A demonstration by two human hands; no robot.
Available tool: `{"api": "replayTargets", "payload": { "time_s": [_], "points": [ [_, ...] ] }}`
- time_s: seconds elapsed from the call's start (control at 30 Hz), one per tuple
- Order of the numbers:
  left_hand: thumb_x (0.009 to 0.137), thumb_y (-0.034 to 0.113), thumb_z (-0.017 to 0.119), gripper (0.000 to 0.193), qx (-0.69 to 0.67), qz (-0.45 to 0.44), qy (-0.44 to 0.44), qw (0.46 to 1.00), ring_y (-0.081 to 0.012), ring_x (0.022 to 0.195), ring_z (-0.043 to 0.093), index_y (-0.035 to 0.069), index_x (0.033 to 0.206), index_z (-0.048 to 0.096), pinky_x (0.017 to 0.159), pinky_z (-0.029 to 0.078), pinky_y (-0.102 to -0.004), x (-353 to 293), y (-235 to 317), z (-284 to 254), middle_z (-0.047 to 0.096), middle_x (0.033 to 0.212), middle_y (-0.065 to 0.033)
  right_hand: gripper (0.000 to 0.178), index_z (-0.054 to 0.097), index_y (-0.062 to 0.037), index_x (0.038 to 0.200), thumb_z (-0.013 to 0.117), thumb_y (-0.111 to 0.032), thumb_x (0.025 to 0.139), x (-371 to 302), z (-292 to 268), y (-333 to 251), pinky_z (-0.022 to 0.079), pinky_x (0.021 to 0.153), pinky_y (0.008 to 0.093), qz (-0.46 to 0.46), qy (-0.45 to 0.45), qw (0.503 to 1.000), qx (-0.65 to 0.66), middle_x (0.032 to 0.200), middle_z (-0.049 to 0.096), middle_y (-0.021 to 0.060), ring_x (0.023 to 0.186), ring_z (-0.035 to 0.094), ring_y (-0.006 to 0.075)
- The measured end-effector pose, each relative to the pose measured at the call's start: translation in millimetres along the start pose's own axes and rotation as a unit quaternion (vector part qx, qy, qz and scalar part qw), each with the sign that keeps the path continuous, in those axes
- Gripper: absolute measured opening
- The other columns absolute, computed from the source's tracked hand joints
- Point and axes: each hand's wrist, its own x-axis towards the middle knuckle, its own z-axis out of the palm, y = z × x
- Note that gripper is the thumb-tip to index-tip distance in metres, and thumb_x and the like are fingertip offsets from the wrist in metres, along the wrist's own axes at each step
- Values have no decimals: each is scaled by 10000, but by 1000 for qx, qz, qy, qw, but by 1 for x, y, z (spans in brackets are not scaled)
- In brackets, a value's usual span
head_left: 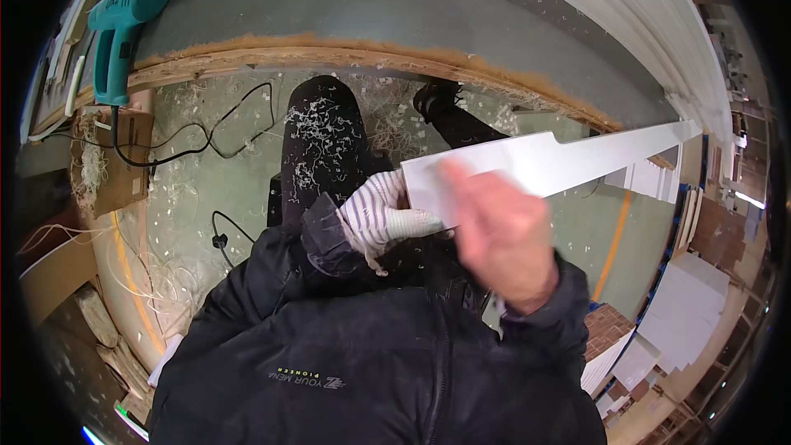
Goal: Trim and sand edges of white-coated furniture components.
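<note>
A long white panel with a stepped notch in its far edge lies across in front of my body. My left hand, in a white and purple striped knit glove, grips the panel's near left end, thumb along its lower edge. My bare right hand is over the panel close to that same end. Its fingers are smeared by motion, so whether they hold anything cannot be made out. The panel's narrow right end reaches the edge of the grey workbench.
A teal heat gun stands on the bench's left, its black cable trailing down. White shavings cover my trouser leg and the green floor. A cardboard box stands left; stacked white sheets are at the right.
</note>
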Motion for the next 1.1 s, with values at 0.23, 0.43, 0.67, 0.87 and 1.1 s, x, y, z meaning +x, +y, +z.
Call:
{"api": "replayTargets", "payload": {
  "time_s": [0.23,0.43,0.67,0.87,1.1],
  "points": [
    [965,134,652,449,16,68,-58,996,-219,1117,638,51,1390,536,985,530,-381,24,-31,-24,655,1253,-95,292,711,-30,1145,712,-34,853,-3,14,-14,512,556,364,23,-21,982,187,745,645,105,607,649,264],
    [930,305,685,573,-74,-4,3,997,-208,1010,682,33,1397,496,750,586,-331,32,21,31,659,1196,-131,297,671,27,1192,678,-44,904,-34,-12,32,529,575,322,213,161,950,161,844,712,166,622,676,239],
    [889,12,705,471,253,86,47,962,-190,989,686,-61,1334,568,835,572,-307,24,20,57,698,1167,-164,332,617,88,1253,651,-90,975,-86,-26,57,474,557,225,321,352,812,336,781,664,41,608,588,72],
    [887,87,676,414,159,149,63,974,-281,881,719,-103,1249,608,792,599,-387,11,48,10,716,1039,-218,297,651,45,1227,663,-60,950,-109,-44,97,517,681,283,313,415,844,134,904,685,104,755,648,161],
    [886,129,718,489,143,129,74,978,-297,897,714,-122,1281,577,815,586,-406,-2,35,11,706,1075,-231,284,715,16,1129,690,28,846,-95,-28,113,542,753,372,185,365,903,-131,952,684,140,837,649,298]
  ]
}}
